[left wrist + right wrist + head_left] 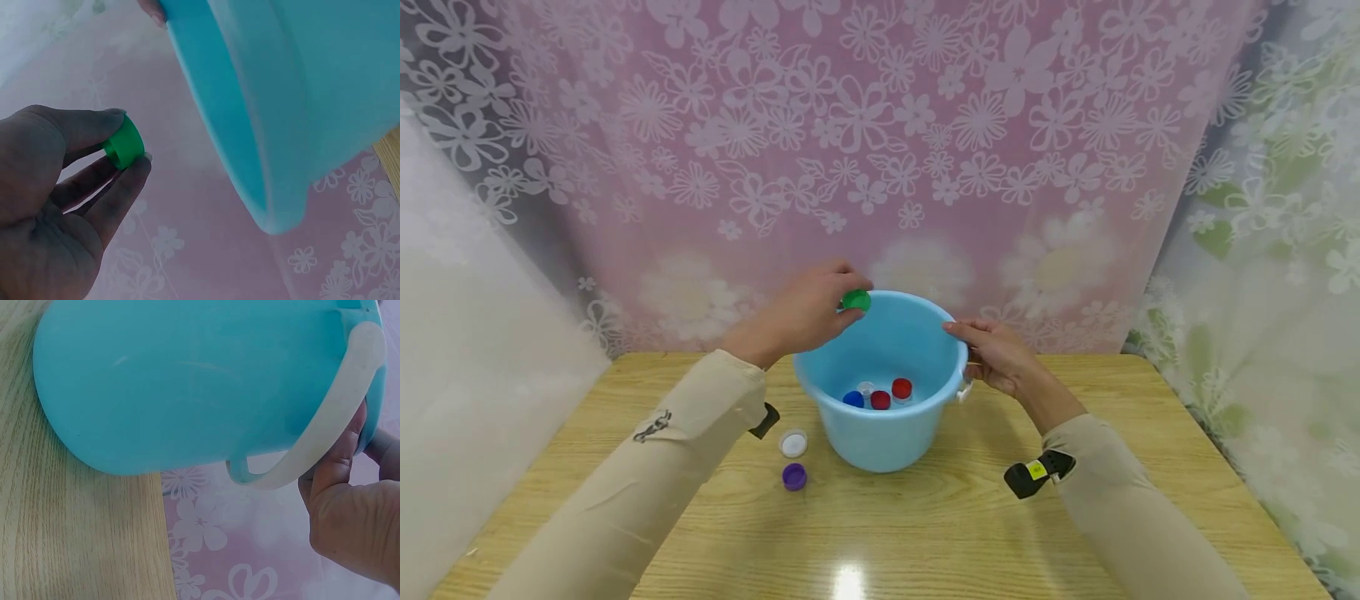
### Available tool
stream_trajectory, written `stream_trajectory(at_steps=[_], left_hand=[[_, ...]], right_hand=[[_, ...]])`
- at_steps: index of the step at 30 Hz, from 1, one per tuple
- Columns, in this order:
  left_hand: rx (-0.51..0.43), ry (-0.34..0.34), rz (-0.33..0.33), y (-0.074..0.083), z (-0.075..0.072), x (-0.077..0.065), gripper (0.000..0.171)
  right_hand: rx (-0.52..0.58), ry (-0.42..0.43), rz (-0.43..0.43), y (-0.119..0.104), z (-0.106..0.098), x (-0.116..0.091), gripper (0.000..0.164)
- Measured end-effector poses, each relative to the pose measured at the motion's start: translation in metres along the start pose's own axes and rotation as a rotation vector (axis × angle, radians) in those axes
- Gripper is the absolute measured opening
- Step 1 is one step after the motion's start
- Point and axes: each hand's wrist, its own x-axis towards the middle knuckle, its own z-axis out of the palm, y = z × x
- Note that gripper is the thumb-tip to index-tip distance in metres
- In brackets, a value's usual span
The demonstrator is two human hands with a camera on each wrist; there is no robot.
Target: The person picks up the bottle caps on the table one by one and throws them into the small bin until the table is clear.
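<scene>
A green bottle cap [127, 144] is pinched between the thumb and fingers of my left hand [808, 312], above the left rim of a light blue bucket [880, 437]. My right hand [1000, 354] grips the bucket's right rim, thumb on top and fingers beneath, beside the white handle [331, 419]. Inside the bucket lie a blue cap [853, 399], two red caps [902, 388] and a clear-white one [866, 389]. On the table left of the bucket are a white cap [793, 443] and a purple cap [794, 477].
The bucket stands upright on a wood-grain table [880, 542]. Behind the table hangs a pink flowered curtain [865, 150], with pale curtains at both sides. A black device [1030, 477] is strapped at the right wrist.
</scene>
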Motion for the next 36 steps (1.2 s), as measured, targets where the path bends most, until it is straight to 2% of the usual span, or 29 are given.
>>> stream_trajectory(at_steps=[10,21,29,36], left_hand=[[0.035,-0.133,-0.025,0.009,0.015,0.018,0.039],[0.032,-0.215,-0.039,0.010,0.027,0.021,0.040],[0.047,-0.233,-0.015,0.007,0.028,0.019,0.041],[0.019,-0.186,0.016,-0.001,0.027,0.012,0.038]], right_hand=[[0.002,-0.005,-0.001,0.001,0.001,0.000,0.045],[0.000,0.005,0.002,0.001,0.000,0.000,0.044],[0.008,0.010,-0.001,0.001,0.002,0.000,0.046],[0.016,0.013,-0.005,0.001,0.001,0.001,0.045]])
